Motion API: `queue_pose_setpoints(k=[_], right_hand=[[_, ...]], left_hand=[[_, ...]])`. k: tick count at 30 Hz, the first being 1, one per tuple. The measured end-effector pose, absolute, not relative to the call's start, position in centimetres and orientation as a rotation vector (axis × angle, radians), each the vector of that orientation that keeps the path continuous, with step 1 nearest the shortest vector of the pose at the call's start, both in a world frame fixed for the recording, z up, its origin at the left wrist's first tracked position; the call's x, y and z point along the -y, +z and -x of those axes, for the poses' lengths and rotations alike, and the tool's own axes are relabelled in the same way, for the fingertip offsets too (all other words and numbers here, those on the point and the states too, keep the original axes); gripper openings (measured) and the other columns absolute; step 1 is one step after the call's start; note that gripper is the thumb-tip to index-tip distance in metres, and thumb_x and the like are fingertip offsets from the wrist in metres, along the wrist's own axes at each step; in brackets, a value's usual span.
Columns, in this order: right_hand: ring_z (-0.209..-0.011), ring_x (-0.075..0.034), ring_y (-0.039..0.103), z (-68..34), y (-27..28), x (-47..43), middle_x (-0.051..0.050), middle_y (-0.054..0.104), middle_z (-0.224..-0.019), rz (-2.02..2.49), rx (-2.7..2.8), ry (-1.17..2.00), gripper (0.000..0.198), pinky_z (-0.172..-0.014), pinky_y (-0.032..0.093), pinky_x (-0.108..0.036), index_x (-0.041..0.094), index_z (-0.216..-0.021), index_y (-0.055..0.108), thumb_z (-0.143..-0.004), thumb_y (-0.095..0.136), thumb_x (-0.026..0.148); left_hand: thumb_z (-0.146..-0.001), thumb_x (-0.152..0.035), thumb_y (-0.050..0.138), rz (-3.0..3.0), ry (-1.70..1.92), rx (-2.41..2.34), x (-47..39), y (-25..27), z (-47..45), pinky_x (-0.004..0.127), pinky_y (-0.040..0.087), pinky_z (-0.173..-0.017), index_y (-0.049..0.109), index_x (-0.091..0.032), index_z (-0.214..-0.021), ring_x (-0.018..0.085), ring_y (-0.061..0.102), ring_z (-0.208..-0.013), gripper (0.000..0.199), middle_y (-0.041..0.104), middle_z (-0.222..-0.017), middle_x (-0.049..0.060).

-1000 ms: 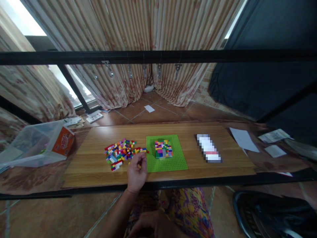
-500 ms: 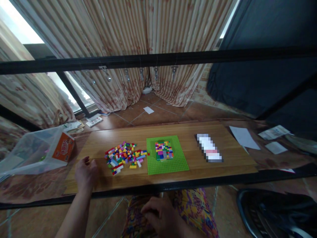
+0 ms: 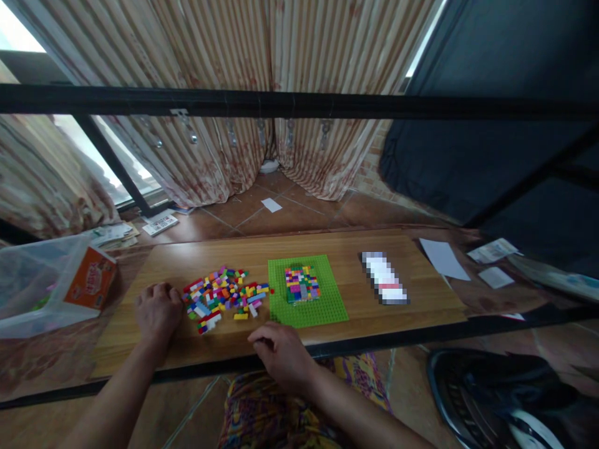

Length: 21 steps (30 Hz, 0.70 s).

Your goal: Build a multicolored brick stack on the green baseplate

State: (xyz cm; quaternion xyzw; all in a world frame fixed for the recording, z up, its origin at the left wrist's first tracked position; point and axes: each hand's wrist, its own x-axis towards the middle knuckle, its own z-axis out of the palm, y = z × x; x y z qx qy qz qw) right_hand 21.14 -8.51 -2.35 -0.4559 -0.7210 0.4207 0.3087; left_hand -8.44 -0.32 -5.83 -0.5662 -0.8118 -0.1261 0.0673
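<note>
Presently, small multicoloured plastic bricks (image 3: 225, 292) lie jumbled near the left hand (image 3: 159, 312) and right hand (image 3: 283, 355), whose grips I cannot tell.

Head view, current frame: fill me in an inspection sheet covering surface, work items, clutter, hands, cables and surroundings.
Surface: wood-grain board.
Work items: loose multicoloured bricks in a spread-out pile; green baseplate to their right, bearing a brick patch.
Clutter: pixelated oblong item, identity unclear; clear bin at left; papers at right.
Hands: left hand beside the pile's left side; right hand at the board's near edge. Can't tell whether either holds anything.
Cables: nothing seen.
Surroundings: striped curtains, black bar, tiled floor.
</note>
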Motion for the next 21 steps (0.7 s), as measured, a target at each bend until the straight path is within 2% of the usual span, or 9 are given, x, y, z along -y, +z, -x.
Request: queue_pose_setpoints(k=[21], right_hand=[[-0.093,-0.018,0.064,-16.5,-4.6,3.0,-0.006,0.073,-0.095,1.302,2.183,0.888,0.021,-0.087,0.043,-0.028,0.019,-0.088,0.071,-0.087,0.051,0.015]], left_hand=[[-0.089,-0.032,0.035,1.69,-0.273,2.403,0.3,-5.6,7.9,0.043,0.039,-0.094,0.061,-0.008,-0.108,0.032,0.053,-0.106,0.04,0.061,-0.108,0.019]])
